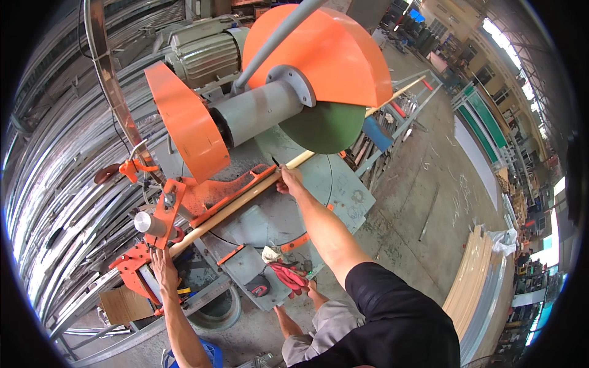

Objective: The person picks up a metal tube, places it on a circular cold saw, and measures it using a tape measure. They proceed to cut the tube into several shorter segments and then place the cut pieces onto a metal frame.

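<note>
A long pale gold tube (245,197) lies across the grey table of a cut-off saw, along its orange fence (230,195). My right hand (291,181) is at the tube close to the saw blade, closed around a thin black pen-like marker (275,161) whose end points up toward the blade. The green disc blade (328,127) is above the tube, partly under its orange guard (325,55). My left hand (164,271) rests at the tube's left part, beside the orange roller stand (132,276), fingers stretched out; what lies under the fingertips is partly hidden.
Red gloves (288,276) and a red-black tape measure (258,285) lie on the table's near corner. A grey motor (205,55) sits behind the orange belt cover (187,122). Stacked metal profiles (67,184) fill the left; long pale profiles (469,270) lie at right.
</note>
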A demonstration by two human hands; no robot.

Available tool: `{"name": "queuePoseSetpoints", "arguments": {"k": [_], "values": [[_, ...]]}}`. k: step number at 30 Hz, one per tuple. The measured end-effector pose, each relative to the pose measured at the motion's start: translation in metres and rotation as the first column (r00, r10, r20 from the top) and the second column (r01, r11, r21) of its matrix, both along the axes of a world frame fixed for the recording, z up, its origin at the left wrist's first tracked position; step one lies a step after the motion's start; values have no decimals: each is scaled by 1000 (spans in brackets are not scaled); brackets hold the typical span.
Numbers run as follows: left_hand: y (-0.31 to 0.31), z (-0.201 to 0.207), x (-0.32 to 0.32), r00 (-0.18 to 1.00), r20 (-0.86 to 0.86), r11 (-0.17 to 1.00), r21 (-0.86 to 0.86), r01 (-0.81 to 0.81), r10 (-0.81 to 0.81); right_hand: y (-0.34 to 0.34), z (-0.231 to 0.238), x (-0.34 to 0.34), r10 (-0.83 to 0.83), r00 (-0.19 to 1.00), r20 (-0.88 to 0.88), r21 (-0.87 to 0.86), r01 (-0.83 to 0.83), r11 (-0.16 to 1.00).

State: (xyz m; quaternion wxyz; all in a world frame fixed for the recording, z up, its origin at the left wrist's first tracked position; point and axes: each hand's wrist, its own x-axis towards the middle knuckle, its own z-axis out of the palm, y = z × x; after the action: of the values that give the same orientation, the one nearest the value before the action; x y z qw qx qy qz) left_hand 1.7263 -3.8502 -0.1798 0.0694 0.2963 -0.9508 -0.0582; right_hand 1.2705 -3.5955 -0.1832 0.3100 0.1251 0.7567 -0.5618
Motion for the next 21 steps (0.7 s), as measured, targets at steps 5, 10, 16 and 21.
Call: {"name": "queuePoseSetpoints", "arguments": {"k": [5, 10, 16, 21], "values": [[3, -9, 0, 999, -47, 1000, 10, -9, 10, 6, -15, -20, 77, 993, -86, 215, -57, 975], [-5, -6, 22, 996, -57, 980, -183, -76, 67, -23, 1, 2, 144, 985, -99, 203, -122, 972], [28, -8, -50, 988, 134, 957, -271, 105, -70, 15, -38, -23, 156, 984, -88, 50, -152, 987], [16, -19, -49, 982, -152, 990, -98, 97, -111, 18, 21, 10, 344, 939, 31, 58, -345, 937]]}}
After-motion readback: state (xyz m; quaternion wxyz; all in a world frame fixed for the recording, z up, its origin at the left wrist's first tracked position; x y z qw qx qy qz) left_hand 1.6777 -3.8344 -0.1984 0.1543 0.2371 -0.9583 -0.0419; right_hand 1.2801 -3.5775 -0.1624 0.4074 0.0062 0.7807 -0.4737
